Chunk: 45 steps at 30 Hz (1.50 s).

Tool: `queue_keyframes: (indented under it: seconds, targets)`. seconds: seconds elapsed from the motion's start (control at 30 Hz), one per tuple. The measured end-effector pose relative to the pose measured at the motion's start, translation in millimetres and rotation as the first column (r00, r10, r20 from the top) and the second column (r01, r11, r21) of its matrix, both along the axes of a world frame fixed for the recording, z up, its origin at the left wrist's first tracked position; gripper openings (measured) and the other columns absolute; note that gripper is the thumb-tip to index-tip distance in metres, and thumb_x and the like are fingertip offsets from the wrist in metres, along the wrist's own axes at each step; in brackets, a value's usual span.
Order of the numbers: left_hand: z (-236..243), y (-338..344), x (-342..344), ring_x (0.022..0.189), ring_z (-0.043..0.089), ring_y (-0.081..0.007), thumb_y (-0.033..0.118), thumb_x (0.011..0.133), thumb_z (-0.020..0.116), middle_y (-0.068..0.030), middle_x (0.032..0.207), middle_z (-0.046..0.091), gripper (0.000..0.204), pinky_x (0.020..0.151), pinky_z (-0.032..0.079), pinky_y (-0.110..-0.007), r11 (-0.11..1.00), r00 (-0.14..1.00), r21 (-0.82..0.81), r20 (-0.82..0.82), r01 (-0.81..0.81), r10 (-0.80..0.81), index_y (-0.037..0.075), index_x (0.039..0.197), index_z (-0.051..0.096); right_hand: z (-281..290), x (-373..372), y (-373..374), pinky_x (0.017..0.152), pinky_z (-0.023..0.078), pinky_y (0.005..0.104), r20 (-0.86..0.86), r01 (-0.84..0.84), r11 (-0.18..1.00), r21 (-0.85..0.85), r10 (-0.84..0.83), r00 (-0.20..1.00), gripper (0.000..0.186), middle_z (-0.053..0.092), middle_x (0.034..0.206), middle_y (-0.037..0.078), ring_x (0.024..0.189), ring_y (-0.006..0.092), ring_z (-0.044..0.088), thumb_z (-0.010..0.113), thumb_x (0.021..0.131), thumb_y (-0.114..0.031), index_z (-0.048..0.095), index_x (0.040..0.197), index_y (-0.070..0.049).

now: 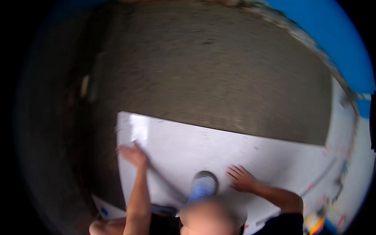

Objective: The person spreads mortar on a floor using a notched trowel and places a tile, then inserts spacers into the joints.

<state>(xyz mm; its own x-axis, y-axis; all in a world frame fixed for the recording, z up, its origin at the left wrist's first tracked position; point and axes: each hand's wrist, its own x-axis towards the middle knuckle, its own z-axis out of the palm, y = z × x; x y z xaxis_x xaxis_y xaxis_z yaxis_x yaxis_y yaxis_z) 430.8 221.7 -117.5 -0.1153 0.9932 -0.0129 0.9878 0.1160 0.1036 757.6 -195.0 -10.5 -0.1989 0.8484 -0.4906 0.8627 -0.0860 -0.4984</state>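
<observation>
A large glossy white slab, like a floor tile, lies in front of me with its far edge against grey-brown mortar. My left hand is at the slab's left edge, fingers spread, with the fingertips near the rim. Towards the middle of the slab, my right hand lies palm down with its fingers stretched out. Neither hand grips anything; motion blur hides whether each palm presses on the surface. Between the hands, my shoe stands on the slab.
Rough grey mortar spreads beyond the slab. More white flooring runs along the right side, below a blue wall. Blurred yellow and blue items sit at the lower right. A small pale piece lies at the dark left side.
</observation>
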Motion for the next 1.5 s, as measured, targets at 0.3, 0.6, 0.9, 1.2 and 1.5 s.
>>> queue_keyframes:
  seconds: [0.3,0.6,0.9,1.2,1.5]
  targets:
    - [60,7,181,0.154,0.005,-0.0439,0.035,0.098,0.06,-0.0301,0.165,0.008,0.085,0.125,0.005,-0.051,0.902,0.703,0.073,0.601,0.426,-0.381,-0.008,0.156,0.016,-41,109,96,0.116,0.033,0.0518,0.182,0.031,0.914,0.404,-0.114,0.977,0.067,0.05,0.149,0.012,0.139,0.031,0.045,0.073,0.083,-0.039,0.054,0.14,-0.011]
    - [168,72,12,0.135,0.047,-0.0406,0.025,0.091,0.07,-0.0202,0.153,0.042,0.067,0.111,0.042,-0.049,0.554,0.524,-0.021,0.354,0.833,-0.775,0.008,0.15,0.042,-31,-105,246,0.119,0.029,0.0509,-0.284,-0.249,0.865,0.435,0.395,0.874,0.065,0.045,0.153,0.015,0.145,0.0337,0.038,0.065,0.093,-0.035,0.046,0.146,-0.003]
    - [390,54,-349,0.111,0.061,-0.0428,-0.008,0.078,0.053,-0.0217,0.117,0.066,0.047,0.094,0.05,-0.047,0.981,0.992,0.189,-0.125,0.045,-0.022,0.004,0.123,0.062,-59,-174,443,0.125,0.019,0.0457,-0.135,-0.063,0.873,0.483,0.146,0.98,0.063,0.04,0.157,0.018,0.148,0.0323,0.033,0.063,0.093,-0.019,0.041,0.15,0.001]
    - [318,-295,-628,0.117,0.06,-0.0419,0.004,0.074,0.06,-0.028,0.122,0.063,0.044,0.101,0.048,-0.044,0.571,0.557,0.112,-0.133,-0.813,0.819,0.001,0.117,0.068,-15,-70,404,0.115,0.034,0.0456,-0.048,0.14,0.823,0.551,-0.137,0.989,0.046,0.05,0.144,0.023,0.137,0.0384,0.044,0.052,0.104,-0.02,0.049,0.142,0.006]
    - [87,-393,-733,0.142,0.038,-0.0408,0.02,0.068,0.088,-0.0245,0.15,0.042,0.096,0.12,0.03,-0.046,0.642,0.673,0.274,0.03,-0.717,0.739,0.0,0.148,0.039,111,-177,230,0.094,0.051,0.0381,-0.105,0.435,0.7,-0.566,-0.584,0.805,0.036,0.066,0.12,0.023,0.104,0.0362,0.065,0.058,0.102,-0.028,0.065,0.127,-0.003]
